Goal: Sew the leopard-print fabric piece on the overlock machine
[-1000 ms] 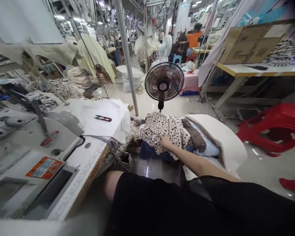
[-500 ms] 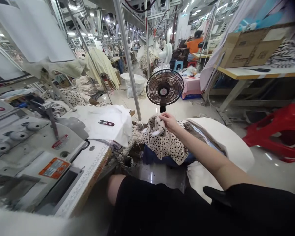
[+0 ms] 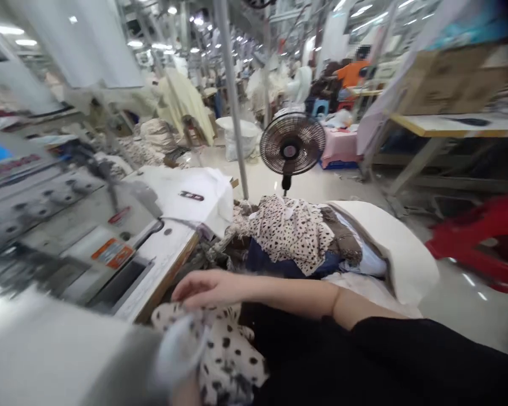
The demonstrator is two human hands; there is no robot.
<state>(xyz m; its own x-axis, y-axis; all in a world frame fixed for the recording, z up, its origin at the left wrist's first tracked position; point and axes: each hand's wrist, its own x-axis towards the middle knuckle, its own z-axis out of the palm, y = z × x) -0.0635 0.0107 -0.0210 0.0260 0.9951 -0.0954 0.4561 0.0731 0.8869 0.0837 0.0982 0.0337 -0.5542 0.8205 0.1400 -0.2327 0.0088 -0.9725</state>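
Spotted fabric piece under my right hand, at the table edge.

My right hand (image 3: 207, 287) lies fingers spread, palm down on the spotted fabric piece (image 3: 220, 349), which spreads below it over my lap beside the sewing table (image 3: 169, 254); blur hides any grip. Beyond it sits the spotted pile (image 3: 292, 231).

Head view: the person's own arms and hands.
The right hand (image 3: 207, 287) lies palm down with fingers (image 3: 182, 291) loosely extended leftward, the bare forearm crossing the body from a black sleeve at the right. The left hand is a blurred shape at the lower edge; its grip cannot be told.
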